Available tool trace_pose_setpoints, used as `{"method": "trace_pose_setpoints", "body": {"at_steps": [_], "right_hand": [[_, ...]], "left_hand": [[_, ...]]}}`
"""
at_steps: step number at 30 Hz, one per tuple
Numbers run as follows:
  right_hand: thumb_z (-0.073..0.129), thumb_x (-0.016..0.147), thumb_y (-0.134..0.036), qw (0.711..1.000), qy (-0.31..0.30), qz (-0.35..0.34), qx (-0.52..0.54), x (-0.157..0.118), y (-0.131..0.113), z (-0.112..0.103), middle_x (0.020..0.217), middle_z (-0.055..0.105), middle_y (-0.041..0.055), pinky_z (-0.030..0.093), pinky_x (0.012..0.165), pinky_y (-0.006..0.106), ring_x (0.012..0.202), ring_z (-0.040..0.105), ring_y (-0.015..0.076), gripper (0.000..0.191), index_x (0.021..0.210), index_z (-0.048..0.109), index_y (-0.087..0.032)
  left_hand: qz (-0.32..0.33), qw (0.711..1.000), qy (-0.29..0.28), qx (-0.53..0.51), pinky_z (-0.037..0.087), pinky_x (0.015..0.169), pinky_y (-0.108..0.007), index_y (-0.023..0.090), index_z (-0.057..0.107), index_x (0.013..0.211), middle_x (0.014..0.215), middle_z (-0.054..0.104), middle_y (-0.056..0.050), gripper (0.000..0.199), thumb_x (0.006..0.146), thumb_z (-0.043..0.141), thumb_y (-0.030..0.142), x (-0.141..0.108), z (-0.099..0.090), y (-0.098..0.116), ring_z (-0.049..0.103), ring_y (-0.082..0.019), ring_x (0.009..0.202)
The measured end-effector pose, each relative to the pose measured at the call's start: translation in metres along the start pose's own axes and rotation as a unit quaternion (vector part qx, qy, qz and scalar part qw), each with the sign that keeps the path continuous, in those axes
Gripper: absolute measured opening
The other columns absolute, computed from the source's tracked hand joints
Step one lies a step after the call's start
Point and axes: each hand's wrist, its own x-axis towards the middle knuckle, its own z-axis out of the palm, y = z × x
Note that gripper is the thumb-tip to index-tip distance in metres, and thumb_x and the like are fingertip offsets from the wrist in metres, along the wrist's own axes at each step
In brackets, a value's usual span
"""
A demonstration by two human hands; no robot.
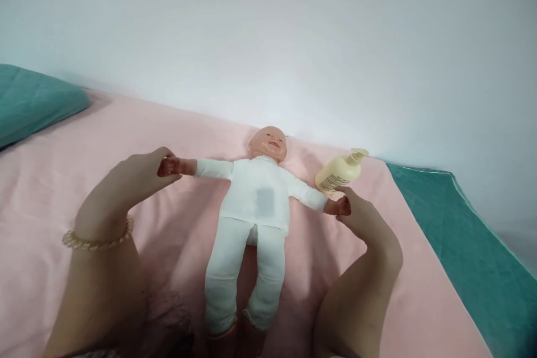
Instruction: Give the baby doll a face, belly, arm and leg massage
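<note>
A baby doll (255, 196) in a white top and trousers lies face up, its arms stretched out to both sides. My left hand (138, 176), with a beaded bracelet at the wrist, grips the doll's hand on the left between thumb and fingers. On the other side, my right hand (363, 215) pinches the doll's hand on the right. Just beyond my right hand, a yellow pump bottle (339, 172) leans at a tilt near the doll's sleeve. The doll's feet are partly cut off at the bottom edge.
Pink cloth (176, 123) lies under the doll. A green pillow (37, 98) is at the far left, and a green quilted cloth (465, 235) covers the right side. Behind stands a pale wall (268, 39).
</note>
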Motion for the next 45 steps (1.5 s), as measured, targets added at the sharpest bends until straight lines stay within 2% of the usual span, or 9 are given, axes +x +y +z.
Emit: {"method": "trace_pose_setpoints", "body": {"at_steps": [6, 11, 14, 20, 26, 35, 38, 41, 45], "right_hand": [[0.053, 0.089, -0.024, 0.987, 0.079, -0.14, 0.033, -0.025, -0.031, -0.008, 0.104, 0.07, 0.0045, 0.052, 0.078, 0.034, 0.088, 0.067, 0.0218, 0.041, 0.13, 0.054, -0.028], [0.061, 0.087, -0.022, 0.957, 0.04, -0.274, 0.081, -0.019, -0.068, 0.013, 0.12, 0.068, 0.0033, 0.051, 0.092, 0.037, 0.11, 0.064, 0.0231, 0.043, 0.13, 0.055, -0.029], [0.066, 0.085, -0.018, 0.943, -0.023, -0.322, 0.074, -0.014, -0.085, 0.03, 0.127, 0.065, 0.0022, 0.051, 0.092, 0.036, 0.116, 0.06, 0.0226, 0.051, 0.132, 0.053, -0.031], [0.065, 0.087, -0.016, 0.935, -0.063, -0.348, 0.019, -0.014, -0.098, 0.046, 0.124, 0.064, 0.0049, 0.05, 0.086, 0.035, 0.109, 0.061, 0.0224, 0.054, 0.137, 0.048, -0.026], [0.059, 0.092, -0.018, 0.933, -0.044, -0.354, -0.041, -0.017, -0.103, 0.051, 0.113, 0.062, 0.0083, 0.05, 0.083, 0.035, 0.101, 0.06, 0.0235, 0.046, 0.136, 0.05, -0.021], [0.052, 0.091, -0.01, 0.932, -0.031, -0.354, -0.075, -0.02, -0.104, 0.048, 0.11, 0.062, 0.0082, 0.05, 0.081, 0.035, 0.1, 0.06, 0.0237, 0.044, 0.134, 0.052, -0.021], [0.052, 0.089, -0.01, 0.954, -0.01, -0.298, -0.039, -0.024, -0.093, 0.031, 0.107, 0.065, 0.0055, 0.049, 0.08, 0.034, 0.097, 0.062, 0.0226, 0.044, 0.131, 0.054, -0.025], [0.051, 0.089, -0.013, 0.979, 0.04, -0.202, 0.0, -0.03, -0.075, 0.011, 0.101, 0.068, 0.0033, 0.048, 0.074, 0.032, 0.088, 0.064, 0.0211, 0.038, 0.123, 0.057, -0.028], [0.047, 0.088, -0.012, 0.994, 0.077, -0.071, 0.002, -0.028, -0.044, -0.005, 0.104, 0.068, 0.0051, 0.046, 0.071, 0.03, 0.088, 0.064, 0.0212, 0.034, 0.117, 0.058, -0.027]], "left_hand": [[0.171, 0.966, 0.128, -0.148, 0.04, 0.065, -0.024, 0.02, 0.064, 0.097, 0.08, 0.065, 0.0, 0.034, 0.084, 0.064, 0.051, -0.008, 0.007, 0.034, 0.053, -0.014, 0.068], [0.337, 0.898, 0.028, -0.281, 0.039, 0.061, -0.023, 0.021, 0.073, 0.097, 0.07, 0.061, 0.002, 0.029, 0.079, 0.071, 0.044, 0.004, 0.043, 0.07, 0.047, -0.011, 0.063], [0.382, 0.89, -0.024, -0.25, 0.039, 0.06, -0.023, 0.022, 0.075, 0.102, 0.069, 0.06, 0.002, 0.029, 0.078, 0.074, 0.039, 0.007, 0.061, 0.082, 0.048, -0.012, 0.061], [0.412, 0.886, -0.026, -0.21, 0.039, 0.06, -0.023, 0.024, 0.075, 0.101, 0.069, 0.064, 0.001, 0.02, 0.083, 0.067, 0.031, 0.004, 0.07, 0.089, 0.052, -0.013, 0.063], [0.408, 0.893, -0.06, -0.179, 0.034, 0.056, -0.024, 0.02, 0.071, 0.08, 0.064, 0.063, 0.001, 0.011, 0.079, 0.068, 0.031, 0.006, 0.068, 0.089, 0.05, -0.013, 0.059], [0.391, 0.901, -0.062, -0.176, 0.033, 0.057, -0.024, 0.021, 0.074, 0.083, 0.065, 0.062, 0.001, 0.016, 0.081, 0.066, 0.035, 0.003, 0.061, 0.089, 0.049, -0.012, 0.06], [0.324, 0.926, -0.026, -0.19, 0.037, 0.059, -0.024, 0.026, 0.076, 0.097, 0.066, 0.064, 0.002, 0.025, 0.08, 0.065, 0.042, -0.001, 0.042, 0.073, 0.048, -0.012, 0.057], [0.203, 0.963, 0.043, -0.169, 0.037, 0.059, -0.026, 0.028, 0.074, 0.107, 0.062, 0.061, 0.003, 0.037, 0.08, 0.065, 0.052, -0.005, 0.019, 0.046, 0.05, -0.013, 0.056], [0.082, 0.991, 0.069, -0.08, 0.038, 0.065, -0.029, 0.022, 0.07, 0.095, 0.077, 0.067, -0.001, 0.036, 0.081, 0.062, 0.055, -0.003, 0.001, 0.01, 0.057, -0.016, 0.068]]}}
